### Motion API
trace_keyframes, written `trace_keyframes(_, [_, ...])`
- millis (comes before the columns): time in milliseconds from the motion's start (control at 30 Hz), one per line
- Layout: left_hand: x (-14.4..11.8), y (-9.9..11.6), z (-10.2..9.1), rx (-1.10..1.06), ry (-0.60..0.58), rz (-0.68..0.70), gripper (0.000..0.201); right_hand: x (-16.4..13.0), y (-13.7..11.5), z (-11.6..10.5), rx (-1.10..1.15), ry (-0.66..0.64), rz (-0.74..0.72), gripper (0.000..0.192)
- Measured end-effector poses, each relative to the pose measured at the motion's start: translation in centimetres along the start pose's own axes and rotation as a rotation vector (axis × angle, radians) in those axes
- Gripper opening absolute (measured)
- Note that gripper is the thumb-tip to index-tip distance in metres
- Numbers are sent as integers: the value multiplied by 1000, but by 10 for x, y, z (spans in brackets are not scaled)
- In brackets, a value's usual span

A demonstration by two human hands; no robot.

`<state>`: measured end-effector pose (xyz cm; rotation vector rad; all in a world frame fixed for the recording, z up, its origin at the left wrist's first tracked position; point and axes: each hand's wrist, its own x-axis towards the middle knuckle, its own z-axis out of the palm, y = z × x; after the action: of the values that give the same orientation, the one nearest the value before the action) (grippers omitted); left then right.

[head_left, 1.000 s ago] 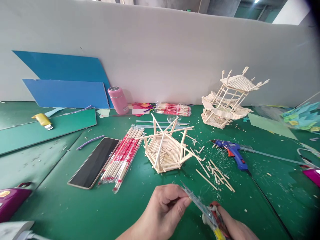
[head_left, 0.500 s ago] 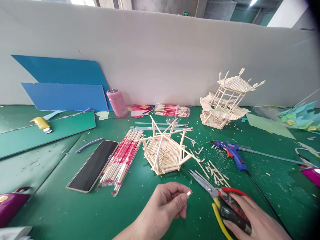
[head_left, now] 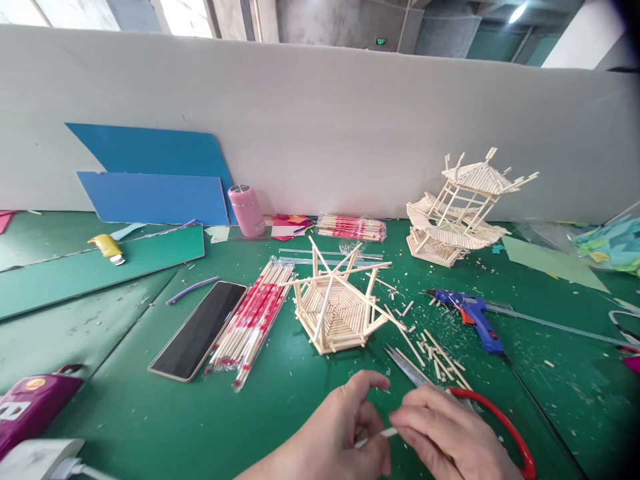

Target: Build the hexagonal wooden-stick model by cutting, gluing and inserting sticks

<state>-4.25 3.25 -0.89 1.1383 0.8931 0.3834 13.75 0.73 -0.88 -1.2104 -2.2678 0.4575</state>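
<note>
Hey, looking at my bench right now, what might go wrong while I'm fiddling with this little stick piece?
1. The scissors lie right under your right hand, blades pointing away toward the loose sticks; a slip may nick a finger.
2. The small stick piece pinched between both hands could drop and get lost among those offcuts.
3. The glue gun lies close by; if hot, its nozzle could burn a reaching hand.

Bright, even light falls from overhead, with a ceiling lamp (head_left: 517,12) glowing at the top right and pale windows at the top left, so shadows on the green surface (head_left: 125,413) are soft and short. The wide lens bows the white partition (head_left: 320,120) and darkens the right corners. Both hands at the bottom edge look slightly soft, while the middle stays sharp.
</note>
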Motion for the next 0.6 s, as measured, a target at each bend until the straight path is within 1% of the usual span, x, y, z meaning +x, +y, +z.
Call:
trace_keyframes(67, [-3, -2, -7, -15, 53, 15, 39, 2, 8, -4, -2, 112, 22, 12])
trace_keyframes(167, [-3, -6, -14, -66, 176, 16, 12, 8, 17, -11, -46, 330, 95, 11])
trace_keyframes(200, [-3, -7, -15, -90, 210, 10, 13, 11, 19, -13, -54, 383, 121, 11])
trace_keyframes(233, [-1, -8, -15, -125, 233, 9, 20, 15, 19, -13, -57, 420, 137, 11])
trace_keyframes(300, [3, -8, -10, -227, 243, 30, 35, 22, 16, -12, -47, 447, 134, 11])
trace_keyframes(367, [8, -5, -3, -350, 253, 114, 47, 28, 13, -9, -27, 442, 107, 11])
trace_keyframes(400, [12, -3, 1, -409, 262, 165, 49, 30, 12, -7, -15, 435, 98, 11])
trace_keyframes(500, [22, 1, 12, -563, 326, 282, 41, 34, 12, -3, 8, 410, 75, 11])
trace_keyframes(600, [29, 2, 15, -619, 402, 321, 33, 36, 14, -2, -34, 393, 42, 15])
